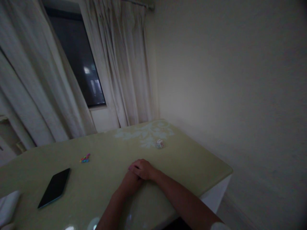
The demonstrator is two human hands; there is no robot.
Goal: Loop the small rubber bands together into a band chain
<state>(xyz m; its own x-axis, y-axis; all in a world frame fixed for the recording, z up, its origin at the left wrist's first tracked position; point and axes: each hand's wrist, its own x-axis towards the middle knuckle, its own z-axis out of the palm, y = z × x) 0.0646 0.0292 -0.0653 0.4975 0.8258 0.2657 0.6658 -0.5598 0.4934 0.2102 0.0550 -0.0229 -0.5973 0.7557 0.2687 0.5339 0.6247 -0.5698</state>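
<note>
My right hand [144, 169] lies over my left hand [132, 182] on the table [107, 191], its fingers curled across the back of it. The fingers of my left hand are mostly hidden underneath. Beyond my hands stands a small, whitish, partly clear roundish object [159, 144], too small to name. Off to the left is a little cluster of brightly coloured pieces [84, 158], in pink, yellow, green and blue. Neither of these is touched by my hands.
A dark flat tablet [54, 187] lies on the left of the table, with a white object [8, 206] at the frame edge. The table's right edge [216, 182] runs near a plain wall [227, 80]. Pale curtains [124, 64] flank a dark window [76, 57] behind.
</note>
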